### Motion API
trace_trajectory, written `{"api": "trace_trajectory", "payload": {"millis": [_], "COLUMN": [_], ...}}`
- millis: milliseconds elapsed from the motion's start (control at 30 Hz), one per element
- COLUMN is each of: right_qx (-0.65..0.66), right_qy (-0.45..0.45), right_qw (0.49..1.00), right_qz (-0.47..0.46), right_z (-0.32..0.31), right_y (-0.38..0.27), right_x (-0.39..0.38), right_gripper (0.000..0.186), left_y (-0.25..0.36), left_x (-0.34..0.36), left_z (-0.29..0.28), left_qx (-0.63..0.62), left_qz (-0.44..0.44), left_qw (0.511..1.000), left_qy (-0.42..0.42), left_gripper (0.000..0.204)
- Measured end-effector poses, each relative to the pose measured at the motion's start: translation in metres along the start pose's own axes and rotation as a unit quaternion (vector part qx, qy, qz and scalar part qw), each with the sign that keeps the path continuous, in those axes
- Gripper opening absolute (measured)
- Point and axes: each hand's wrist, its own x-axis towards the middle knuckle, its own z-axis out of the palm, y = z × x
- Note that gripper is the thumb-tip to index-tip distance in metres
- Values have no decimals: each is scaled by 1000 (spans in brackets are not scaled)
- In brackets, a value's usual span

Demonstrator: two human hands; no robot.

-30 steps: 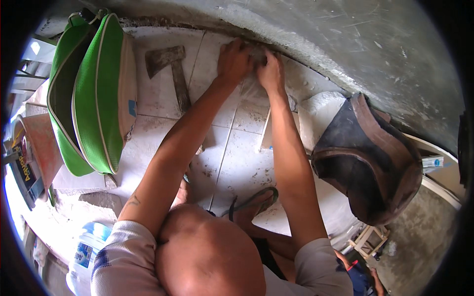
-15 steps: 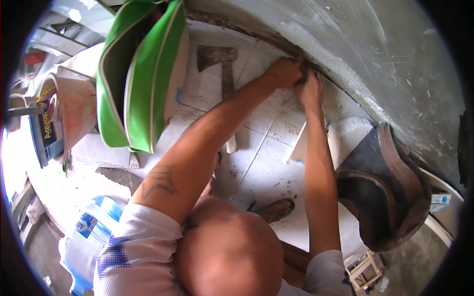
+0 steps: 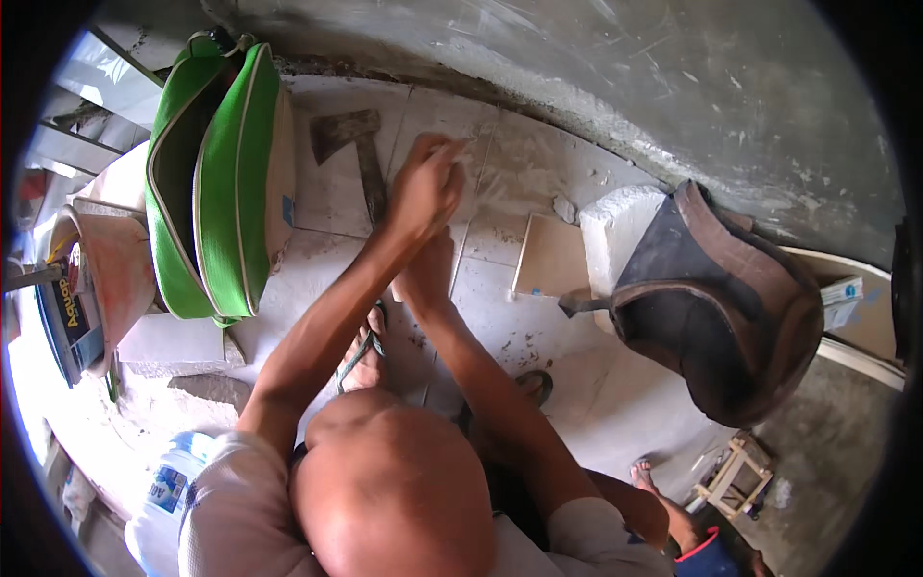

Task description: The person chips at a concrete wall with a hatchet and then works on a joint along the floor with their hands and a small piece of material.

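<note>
My left hand (image 3: 429, 188) is raised over the white tiled floor (image 3: 500, 332), its fingers curled together. Whatever they hold, if anything, I cannot make out. Just below it is my right hand (image 3: 424, 273), partly covered by the left hand and wrist, so its fingers hardly show. Beside my left hand lies an axe (image 3: 347, 135) with a dark, worn head; its handle runs down toward my left wrist. Farther right, a cut piece of tile (image 3: 550, 258) leans by a rough white block (image 3: 620, 229).
An unzipped green bag (image 3: 231, 183) stands left, near a dirty bucket (image 3: 115, 274) and a clear water bottle (image 3: 168, 490). At right are a black and brown bag (image 3: 716, 317) and a dark pointed blade (image 3: 582, 306). A grey wall (image 3: 673, 87) borders the far side. A person's foot (image 3: 642, 471) shows lower right.
Both hands have come away from the foot of the wall, back and to the left. The view has shifted, and another person's foot and blue clothing have appeared at lower right.
</note>
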Motion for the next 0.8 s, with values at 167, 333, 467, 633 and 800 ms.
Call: {"api": "trace_trajectory", "payload": {"millis": [167, 333, 467, 633, 800], "right_qx": [-21, -51, 4, 66, -107], "right_qy": [-117, -102, -144, -211, -18], "right_qw": [987, 984, 977, 968, 982], "right_qz": [106, 135, 158, 122, -153], "right_z": [49, 56, 21, -46, -96], "right_y": [-34, -30, -35, -20, 76], "right_x": [55, 70, 87, 88, 88], "right_gripper": [33, 29, 37, 42, 35], "left_y": [20, 7, -14, -53, -56], "left_x": [-100, -150, -175, -154, -73], "left_z": [-103, -112, -88, -65, -44], "left_qx": [54, 53, 5, 85, 169], "left_qz": [40, 35, -35, 36, 81], "left_qw": [997, 997, 999, 994, 982], "left_qy": [44, 33, -18, -56, 20], "left_gripper": [16, 7, 8, 16, 29]}}
